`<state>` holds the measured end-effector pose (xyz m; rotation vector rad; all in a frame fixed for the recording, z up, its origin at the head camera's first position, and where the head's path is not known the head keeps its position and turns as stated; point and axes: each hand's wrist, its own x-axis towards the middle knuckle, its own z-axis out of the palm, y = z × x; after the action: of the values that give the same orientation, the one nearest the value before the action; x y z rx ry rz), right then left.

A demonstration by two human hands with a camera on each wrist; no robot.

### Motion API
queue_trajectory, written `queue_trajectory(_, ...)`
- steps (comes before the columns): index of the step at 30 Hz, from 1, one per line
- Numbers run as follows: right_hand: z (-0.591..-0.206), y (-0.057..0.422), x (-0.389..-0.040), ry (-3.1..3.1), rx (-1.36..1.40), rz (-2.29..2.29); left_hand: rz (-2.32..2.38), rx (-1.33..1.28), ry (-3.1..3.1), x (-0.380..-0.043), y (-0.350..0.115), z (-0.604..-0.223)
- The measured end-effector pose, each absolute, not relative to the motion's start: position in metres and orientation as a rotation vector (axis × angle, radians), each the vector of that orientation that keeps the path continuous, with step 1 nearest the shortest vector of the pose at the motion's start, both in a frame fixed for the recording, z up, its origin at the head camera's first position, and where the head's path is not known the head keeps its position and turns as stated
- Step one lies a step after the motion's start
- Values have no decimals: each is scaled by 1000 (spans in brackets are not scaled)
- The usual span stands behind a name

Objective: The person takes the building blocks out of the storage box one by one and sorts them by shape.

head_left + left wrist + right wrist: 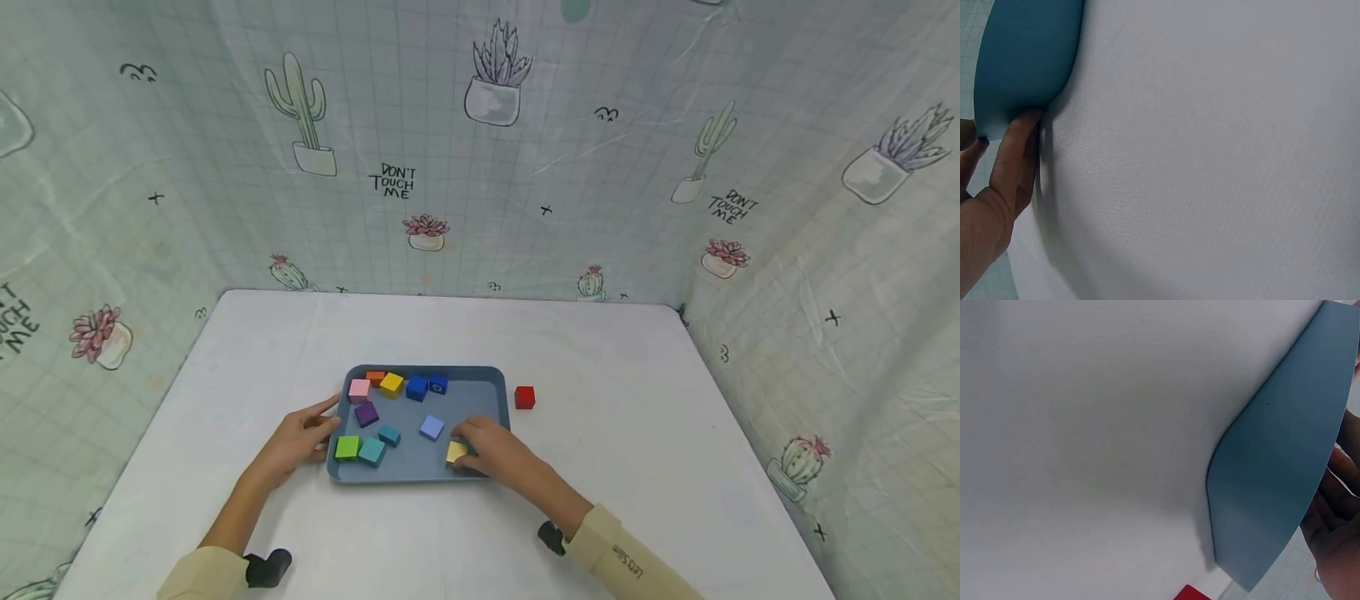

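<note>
A blue-grey tray (420, 477) holds several coloured blocks. My left hand (300, 437) is at its left end, fingertips touching the rim and outer wall; in the left wrist view these fingers (1013, 156) lie against the tray's wall (1032, 56). Inside the front right part of the tray, my right hand (495, 450) pinches a pale yellow block (455, 452) between thumb and fingers. A light blue block (431, 427) lies just left of that hand. In the right wrist view the tray's wall (1279, 444) hides the yellow block and most fingertips.
A red block (525, 397) stands on the white table (630, 433), right of the tray. Left in the tray are green (347, 448), teal (372, 452), purple (366, 414) and pink (360, 391) blocks. Yellow (392, 384) and dark blue (417, 387) ones sit along the back.
</note>
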<state>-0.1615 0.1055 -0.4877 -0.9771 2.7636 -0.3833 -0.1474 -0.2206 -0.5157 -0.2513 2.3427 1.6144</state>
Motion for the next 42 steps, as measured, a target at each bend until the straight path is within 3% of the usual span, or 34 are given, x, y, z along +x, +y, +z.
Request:
queue_trajectory(14,-487,113,-159,2884,-1188,-125,1614,-250,2341,-147,-220,-515)
queue_trajectory(42,-494,112,-159,2955,-1128,-34,1625,-262,2333,-147,-219,-512)
